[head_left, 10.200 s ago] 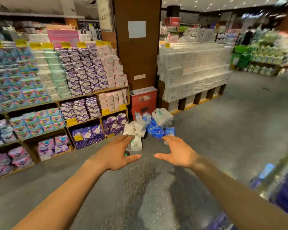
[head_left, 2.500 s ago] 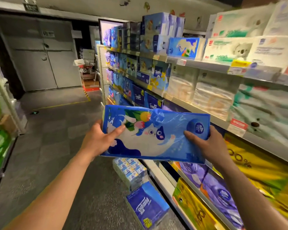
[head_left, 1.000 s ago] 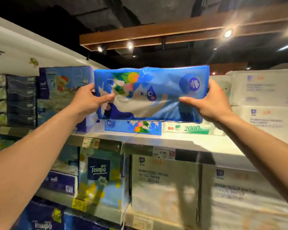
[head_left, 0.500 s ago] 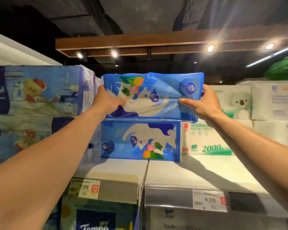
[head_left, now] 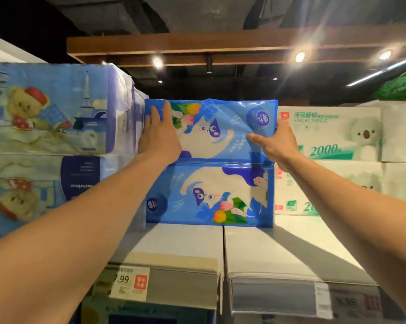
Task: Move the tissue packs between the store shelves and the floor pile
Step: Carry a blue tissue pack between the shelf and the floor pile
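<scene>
upper tissue pack (head_left: 220, 134): rests on the lower tissue pack (head_left: 209, 195) at the back of the top shelf (head_left: 185, 239); long axis level, running left to right; printed front toward the camera, cat print upright, round logo at the right end.
lower tissue pack: same blue cat print but upside down, logo at the lower left; stands on the shelf board, long axis also left to right.
neighbours: blue bear packs (head_left: 57, 108) just to the left, white koala packs (head_left: 332, 134) just to the right.
left hand (head_left: 160, 136): laid flat against the front face at the left end, fingers straight and pointing up, gripping nothing; arm stretched up and forward.
right hand (head_left: 276, 143): clasps the right end, thumb across the front face, fingers curled round behind the end; arm stretched likewise.
change from half a second ago: then clear above the lower tissue pack, left hand clasping the left end; now set down on it, edges nearly in line, left hand opened to a flat press; right hand's clasp unchanged.
shelf edge: price tag (head_left: 129, 286) reading 7.99 at the lower left.
</scene>
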Tool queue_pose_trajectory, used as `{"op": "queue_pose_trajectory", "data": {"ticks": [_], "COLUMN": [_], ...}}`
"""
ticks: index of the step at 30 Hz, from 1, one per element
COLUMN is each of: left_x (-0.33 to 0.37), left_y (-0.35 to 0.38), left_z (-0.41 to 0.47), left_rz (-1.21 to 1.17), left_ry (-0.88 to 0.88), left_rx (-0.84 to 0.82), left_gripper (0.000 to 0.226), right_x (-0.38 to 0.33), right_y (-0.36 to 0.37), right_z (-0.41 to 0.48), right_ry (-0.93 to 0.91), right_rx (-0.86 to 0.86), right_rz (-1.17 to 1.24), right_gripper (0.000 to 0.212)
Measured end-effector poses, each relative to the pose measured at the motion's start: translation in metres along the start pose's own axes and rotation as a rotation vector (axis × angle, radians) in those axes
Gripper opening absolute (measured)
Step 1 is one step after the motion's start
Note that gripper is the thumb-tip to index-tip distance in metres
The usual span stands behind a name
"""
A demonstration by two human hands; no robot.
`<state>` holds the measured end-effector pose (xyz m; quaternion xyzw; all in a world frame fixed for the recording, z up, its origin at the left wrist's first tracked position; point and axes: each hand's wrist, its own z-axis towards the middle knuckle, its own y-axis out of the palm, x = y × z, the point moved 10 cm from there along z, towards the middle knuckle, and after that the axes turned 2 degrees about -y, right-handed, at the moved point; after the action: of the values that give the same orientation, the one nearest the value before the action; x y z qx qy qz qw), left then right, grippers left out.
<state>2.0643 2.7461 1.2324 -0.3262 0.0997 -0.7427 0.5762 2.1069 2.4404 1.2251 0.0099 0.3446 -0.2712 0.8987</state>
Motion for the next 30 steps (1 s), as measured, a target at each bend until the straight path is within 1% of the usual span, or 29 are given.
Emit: {"op": "queue_pose_trajectory", "data": {"ticks": [2, 4, 5, 8, 9, 11, 14, 17, 20, 24, 26, 28, 30], "left_x": [0.002, -0.002, -0.003, 0.006, 0.012, 0.025, 0.059, 0.100, 0.151, 0.244, 0.296, 0.349, 0.400], "left_y": [0.004, 0.007, 0.006, 0.000, -0.003, -0.003, 0.007, 0.006, 0.002, -0.017, -0.026, -0.035, -0.050], "left_z": [-0.002, -0.004, -0.006, -0.024, -0.032, -0.053, -0.090, -0.125, -0.165, -0.240, -0.292, -0.350, -0.408], "left_rz": [0.001, -0.006, -0.012, -0.076, -0.114, -0.179, -0.130, -0.120, -0.125, -0.212, -0.275, -0.351, -0.437], "left_ry": [0.013, 0.010, 0.016, 0.068, 0.093, 0.141, 0.223, 0.304, 0.353, 0.518, 0.604, 0.691, 0.756], "left_rx": [-0.027, -0.032, -0.036, -0.017, -0.011, -0.056, -0.216, -0.337, -0.410, -0.418, -0.470, -0.525, -0.565], "left_gripper": [0.093, 0.095, 0.096, 0.095, 0.093, 0.088, 0.090, 0.090, 0.084, 0.080, 0.084, 0.089, 0.079], "right_x": [-0.001, -0.004, -0.006, -0.006, -0.008, -0.011, -0.008, -0.004, -0.013, -0.030, -0.039, -0.050, -0.058], "right_y": [0.001, 0.001, 0.001, -0.015, -0.027, -0.054, -0.092, -0.145, -0.213, -0.308, -0.361, -0.421, -0.484], "right_z": [-0.001, -0.004, -0.006, -0.020, -0.025, -0.040, -0.076, -0.119, -0.164, -0.234, -0.275, -0.317, -0.359], "right_ry": [0.004, 0.001, 0.006, 0.044, 0.041, -0.006, -0.075, -0.078, -0.083, -0.090, -0.061, -0.023, 0.050], "right_rx": [-0.019, -0.072, -0.111, -0.145, -0.130, -0.123, -0.249, -0.363, -0.375, -0.397, -0.416, -0.397, -0.383], "right_rz": [-0.004, -0.010, -0.021, -0.120, -0.169, -0.295, -0.566, -0.763, -0.861, -0.990, -1.035, -1.061, -1.072], "right_gripper": [0.050, 0.054, 0.063, 0.101, 0.106, 0.103, 0.092, 0.084, 0.081, 0.079, 0.079, 0.076, 0.073]}}
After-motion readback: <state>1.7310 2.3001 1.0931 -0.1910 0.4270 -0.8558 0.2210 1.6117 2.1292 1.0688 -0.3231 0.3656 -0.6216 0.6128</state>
